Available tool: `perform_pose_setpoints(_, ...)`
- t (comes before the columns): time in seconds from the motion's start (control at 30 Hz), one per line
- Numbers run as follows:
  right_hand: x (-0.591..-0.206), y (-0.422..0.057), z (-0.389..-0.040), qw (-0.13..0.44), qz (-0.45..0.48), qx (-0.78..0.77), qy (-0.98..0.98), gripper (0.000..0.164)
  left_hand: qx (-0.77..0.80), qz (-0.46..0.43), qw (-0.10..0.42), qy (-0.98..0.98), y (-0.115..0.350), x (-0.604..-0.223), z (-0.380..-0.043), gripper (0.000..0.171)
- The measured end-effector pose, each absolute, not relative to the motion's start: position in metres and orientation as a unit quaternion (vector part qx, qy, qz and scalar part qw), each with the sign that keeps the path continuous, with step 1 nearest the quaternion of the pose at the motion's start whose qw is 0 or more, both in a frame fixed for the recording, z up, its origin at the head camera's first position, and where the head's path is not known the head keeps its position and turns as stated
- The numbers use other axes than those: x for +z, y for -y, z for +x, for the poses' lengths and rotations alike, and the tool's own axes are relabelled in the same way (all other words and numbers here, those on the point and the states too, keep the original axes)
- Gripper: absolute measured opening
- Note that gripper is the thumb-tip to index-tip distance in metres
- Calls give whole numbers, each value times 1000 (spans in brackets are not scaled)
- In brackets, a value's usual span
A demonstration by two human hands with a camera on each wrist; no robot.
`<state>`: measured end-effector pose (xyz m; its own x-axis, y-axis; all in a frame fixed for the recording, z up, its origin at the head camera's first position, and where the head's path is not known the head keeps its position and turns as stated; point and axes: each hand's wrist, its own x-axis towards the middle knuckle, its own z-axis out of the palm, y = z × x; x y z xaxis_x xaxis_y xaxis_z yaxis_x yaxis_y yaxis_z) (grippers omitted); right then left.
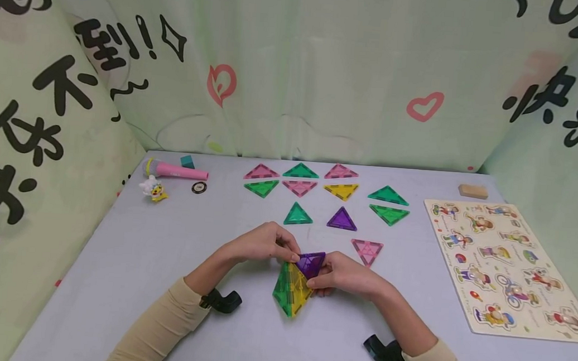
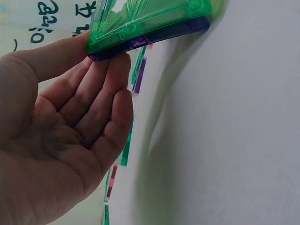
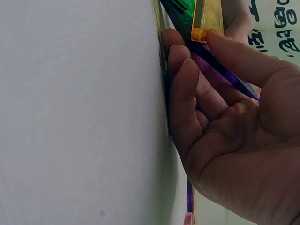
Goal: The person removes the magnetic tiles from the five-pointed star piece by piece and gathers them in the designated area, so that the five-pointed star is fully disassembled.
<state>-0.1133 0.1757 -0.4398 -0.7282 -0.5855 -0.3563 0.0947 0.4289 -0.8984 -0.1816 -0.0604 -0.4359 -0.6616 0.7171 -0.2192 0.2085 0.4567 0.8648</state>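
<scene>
Translucent triangular magnetic tiles joined into a shape are held between the two hands above the front middle of the table. It shows a green tile, a yellow tile and a purple tile. At the top left corner, the left hand pinches it; in the left wrist view a green face lies over a purple edge at the fingertips. The right hand pinches the right corner, thumb on the yellow tile, fingers behind by the purple one. A loose pink tile lies just beyond the right hand.
Several loose triangle tiles, among them a green one and a purple one, lie farther back. At the right is a wooden picture puzzle board with a wooden block behind it. A pink toy microphone and small figurine sit back left.
</scene>
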Motion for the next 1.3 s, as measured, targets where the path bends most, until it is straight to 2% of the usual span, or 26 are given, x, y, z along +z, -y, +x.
perform_pose_setpoints(0.83, -441, -177, -114, 332, -153, -521, -771, 21, 461, 292, 292, -785, 63, -439, -184, 14)
perform_pose_setpoints(1.3, -444, -178, -116, 331, -169, -517, -771, 19, 498, 261, 301, -770, 70, -438, -189, 18)
